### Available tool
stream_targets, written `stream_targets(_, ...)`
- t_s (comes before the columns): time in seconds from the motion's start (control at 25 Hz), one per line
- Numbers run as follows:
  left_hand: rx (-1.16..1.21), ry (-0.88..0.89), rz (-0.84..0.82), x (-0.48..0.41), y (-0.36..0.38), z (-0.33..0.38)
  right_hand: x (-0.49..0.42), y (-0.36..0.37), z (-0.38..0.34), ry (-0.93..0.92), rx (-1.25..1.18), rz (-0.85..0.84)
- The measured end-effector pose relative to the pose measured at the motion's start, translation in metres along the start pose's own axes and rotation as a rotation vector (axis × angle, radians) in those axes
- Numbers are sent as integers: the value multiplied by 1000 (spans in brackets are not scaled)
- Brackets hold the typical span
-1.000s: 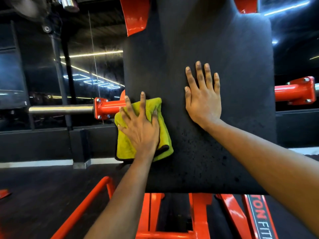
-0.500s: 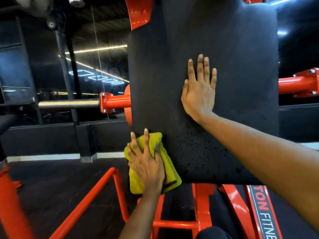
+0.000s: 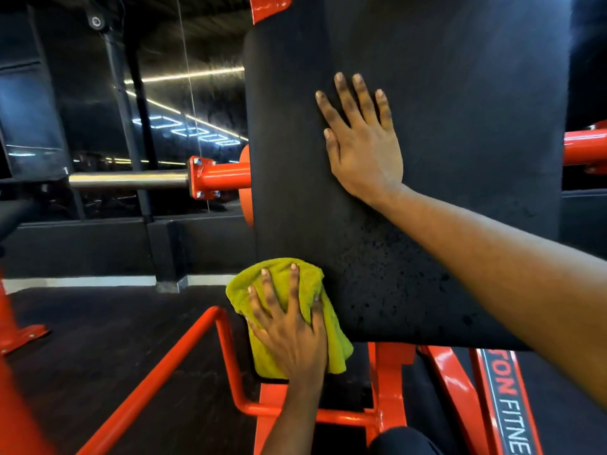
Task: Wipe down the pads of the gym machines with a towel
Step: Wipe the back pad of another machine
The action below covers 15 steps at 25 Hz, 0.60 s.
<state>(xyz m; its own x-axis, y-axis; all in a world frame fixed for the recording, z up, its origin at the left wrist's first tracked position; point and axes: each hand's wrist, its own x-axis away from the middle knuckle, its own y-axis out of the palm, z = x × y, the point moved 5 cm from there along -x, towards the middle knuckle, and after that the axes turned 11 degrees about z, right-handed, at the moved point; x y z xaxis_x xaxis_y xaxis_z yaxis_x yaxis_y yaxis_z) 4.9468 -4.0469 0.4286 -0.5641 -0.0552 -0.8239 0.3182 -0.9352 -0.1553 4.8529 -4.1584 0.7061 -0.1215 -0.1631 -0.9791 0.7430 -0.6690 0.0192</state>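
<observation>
Head view: yellow-green towel (image 3: 333,348) at the lower left corner of the black pad (image 3: 460,126)
Towel is crumpled and fuzzy, overhanging the pad's left edge and bottom edge. Left hand (image 3: 289,330) presses it with fingers spread and straight; right hand (image 3: 364,152) lies flat, fingers extended, at the pad's centre. Against the earlier frames, towel and left hand sit lower along the pad's left edge; right hand placement is unchanged

I am sliding my left hand (image 3: 289,336) and the yellow-green towel (image 3: 333,339) down the left edge of the black pad (image 3: 443,110), from level with the red bar sleeve (image 3: 223,177) to the lower corner, where the towel is now hanging past the edge. My right hand (image 3: 364,152) seems to be spreading its fingers slightly.
</observation>
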Motion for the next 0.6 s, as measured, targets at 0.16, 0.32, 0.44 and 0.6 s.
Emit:
stream_targets(0.16, 51, -12, 82, -54, -5, 35, 3, 2, 0, 4, 5, -14)
stream_targets(0.32, 6, 36, 126, -84, -2, 58, 1, 1, 0, 3, -3, -12)
stream_targets(0.44, -41, 101, 100, -8, 6, 27, 2, 0, 0, 10, 5, -15)
stream_targets(0.6, -17, 22, 20, 28, 13, 3, 0, -6, 1, 8, -35, -46)
